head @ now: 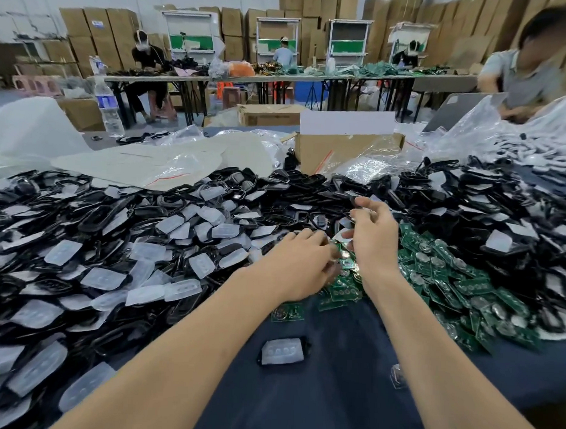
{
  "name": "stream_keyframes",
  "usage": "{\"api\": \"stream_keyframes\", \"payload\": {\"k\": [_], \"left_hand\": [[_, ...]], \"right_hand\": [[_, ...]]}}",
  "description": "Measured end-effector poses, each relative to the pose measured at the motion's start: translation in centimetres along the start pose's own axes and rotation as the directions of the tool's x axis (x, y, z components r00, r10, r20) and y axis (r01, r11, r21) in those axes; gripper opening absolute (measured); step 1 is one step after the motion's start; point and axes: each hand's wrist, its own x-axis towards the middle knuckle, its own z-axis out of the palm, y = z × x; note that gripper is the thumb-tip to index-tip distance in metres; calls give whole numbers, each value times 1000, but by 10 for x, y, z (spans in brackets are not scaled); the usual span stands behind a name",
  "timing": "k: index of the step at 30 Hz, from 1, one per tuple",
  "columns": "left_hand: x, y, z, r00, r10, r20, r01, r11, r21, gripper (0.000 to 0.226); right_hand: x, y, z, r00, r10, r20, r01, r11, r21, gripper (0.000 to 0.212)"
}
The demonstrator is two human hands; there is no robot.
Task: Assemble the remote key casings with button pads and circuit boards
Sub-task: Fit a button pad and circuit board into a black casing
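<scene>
1. Both hands are out over the middle of the table (333, 402), which is covered in a dark blue cloth, right where the black stuff meets the green stuff.
2. The left hand (301, 263) is palm down on the near edge of the circuit board pile (449, 278). Its fingers are bent down into the green boards and blurry, so I honestly can't tell if it's got one pinched or is just touching them.
3. The right hand (372, 240) is raised a bit above the left, with its fingers loosely curled and thumb and forefinger close together. There might be something small in there, but I can't tell.
4. A huge heap of black casings (92, 220) fills the left side and wraps around the back, with lots of frosted clear button pads (62, 252) mixed in and lying on top.
5. One casing with a pad sitting in it (281, 350) lies alone on the cloth between the forearms, near the person.
6. A single green board (288, 311) lies just beyond it, under the left wrist.
7. A cardboard box (348, 152) and crinkly plastic bags (168, 165) sit behind the heap, with a water bottle (109, 108) far left.
8. Another person (530, 72) is working at the far right corner.
</scene>
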Motion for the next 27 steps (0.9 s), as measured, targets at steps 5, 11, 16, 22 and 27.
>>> {"api": "stream_keyframes", "payload": {"k": [5, 11, 16, 22, 27], "left_hand": [[0, 14, 8, 978, 116, 175, -129, 990, 65, 67], [-5, 15, 4, 984, 120, 132, -133, 987, 88, 47], [-17, 9, -1, 992, 111, 65, -117, 989, 95, 38], [-38, -10, -3, 999, -39, -6, 37, 987, -157, 18], [-52, -29, 0, 990, -119, -77, 86, 935, -344, 24]], "right_hand": [[9, 0, -5, 1000, -26, -14, 26, 1000, 2, 19], [11, 4, 0, 1000, -28, 5, 28, 999, -21, 20], [15, 8, 9, 998, -25, 59, 30, 996, -88, 21], [21, 11, 18, 957, 12, 289, 138, 859, -494, 20], [19, 13, 30, 903, 73, 423, 299, 601, -742, 31]]}}
